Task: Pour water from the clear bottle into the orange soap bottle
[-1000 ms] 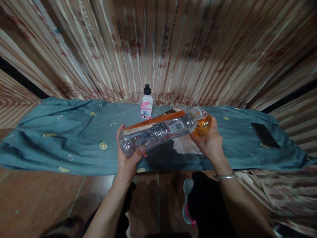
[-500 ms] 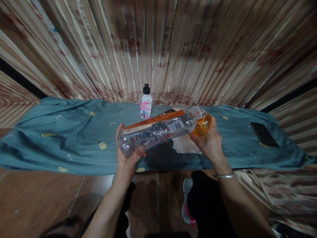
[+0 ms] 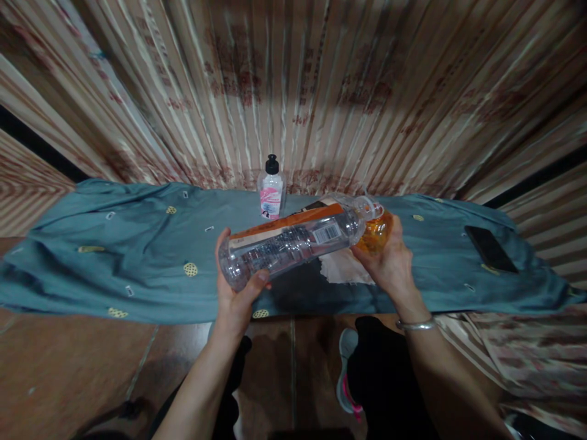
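A large clear plastic bottle [image 3: 293, 241] with an orange and white label lies tilted in the air, its neck to the right and slightly higher than its base. My left hand [image 3: 237, 293] is wrapped round the base end. At the neck end, my right hand [image 3: 389, 260] is closed round an amber, see-through container [image 3: 376, 234], whose exact kind I cannot make out. The big bottle's mouth overlaps the amber container in view; whether they touch is unclear. Beneath them a whitish sheet of paper or tissue [image 3: 346, 269] rests on the cloth.
A clear pump-style bottle [image 3: 271, 189] with a black cap and pink label stands behind the large bottle. At the right lies a black phone [image 3: 490, 249]. Green patterned cloth [image 3: 151, 263] covers the long surface. Pleated curtains [image 3: 293, 79] hang close behind it.
Almost nothing differs. Both hands keep the same hold, and the whole scene sits only a few pixels over from before.
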`<act>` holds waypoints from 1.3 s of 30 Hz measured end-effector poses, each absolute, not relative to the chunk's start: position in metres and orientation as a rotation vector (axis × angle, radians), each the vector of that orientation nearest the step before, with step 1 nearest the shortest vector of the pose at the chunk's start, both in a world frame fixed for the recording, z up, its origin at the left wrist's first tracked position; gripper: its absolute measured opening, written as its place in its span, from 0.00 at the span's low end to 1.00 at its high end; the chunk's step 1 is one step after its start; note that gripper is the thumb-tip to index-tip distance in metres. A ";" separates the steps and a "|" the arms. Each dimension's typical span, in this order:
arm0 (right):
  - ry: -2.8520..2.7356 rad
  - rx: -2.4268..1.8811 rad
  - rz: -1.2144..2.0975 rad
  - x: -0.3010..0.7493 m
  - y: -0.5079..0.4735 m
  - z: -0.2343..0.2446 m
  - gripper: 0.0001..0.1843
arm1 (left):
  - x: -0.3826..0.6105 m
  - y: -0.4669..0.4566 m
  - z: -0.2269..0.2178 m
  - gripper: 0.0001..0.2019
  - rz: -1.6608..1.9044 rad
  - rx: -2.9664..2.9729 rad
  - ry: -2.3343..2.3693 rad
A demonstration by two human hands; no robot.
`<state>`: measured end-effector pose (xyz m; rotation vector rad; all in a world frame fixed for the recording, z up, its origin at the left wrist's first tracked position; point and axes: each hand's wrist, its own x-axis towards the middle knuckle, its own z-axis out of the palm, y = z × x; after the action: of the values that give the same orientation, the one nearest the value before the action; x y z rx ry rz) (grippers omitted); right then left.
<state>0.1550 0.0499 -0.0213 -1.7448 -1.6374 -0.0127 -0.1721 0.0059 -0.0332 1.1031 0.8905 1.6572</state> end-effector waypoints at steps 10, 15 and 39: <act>-1.616 -1.757 0.014 0.153 0.049 -0.019 0.54 | -0.170 0.004 -0.026 0.54 1.625 1.048 0.963; -1.603 -1.756 0.040 0.151 0.048 -0.016 0.52 | -0.170 0.004 -0.025 0.55 1.622 1.054 0.969; -1.644 -1.761 -0.010 0.158 0.050 -0.023 0.56 | -0.172 0.005 -0.030 0.46 1.663 1.070 0.892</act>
<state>0.1575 0.0497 -0.0226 -1.7613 -1.6439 -0.0096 -0.1718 0.0049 -0.0302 1.0704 0.8921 1.6635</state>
